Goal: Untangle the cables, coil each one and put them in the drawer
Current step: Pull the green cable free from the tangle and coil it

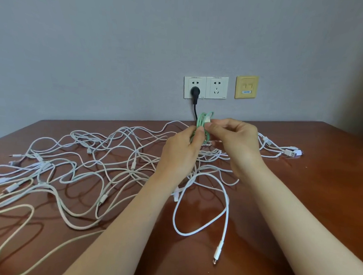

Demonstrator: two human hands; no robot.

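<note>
A small coil of thin mint-green cable [201,122] is held above the far middle part of the reddish-brown polished wooden table [319,195], in front of the wall and between the two hands. The coil is gripped by the left hand [182,152]: its thumb is pressed on the near side of the green loops and its fingers are curled round the far side. The right hand [236,139] is brought close to the left one, and a pale plug end of the green cable, at the upper part of the coil, is pinched between its thumb and forefinger; the other fingers are bent loosely behind. Both bare forearms are stretched forward over the table. Below and around the hands a wide tangle of long white and cream-coloured cables [96,164] is spread on the table top, mostly on the left half, with many loops that cross each other. One single white cable loop [202,204] is laid near the front, between the two forearms, and its small white connector [216,255] is pointed toward the near edge. At the right side, some white USB plugs [292,153] are gathered together on the wood. On the grey-blue painted wall [97,50] a white double power socket [217,88] is mounted, and a black round plug [194,92] is inserted in its left half, its black cord hanging down behind the green coil. Just beside the socket, to the right, a yellowish square network plate [247,87] is fixed.
</note>
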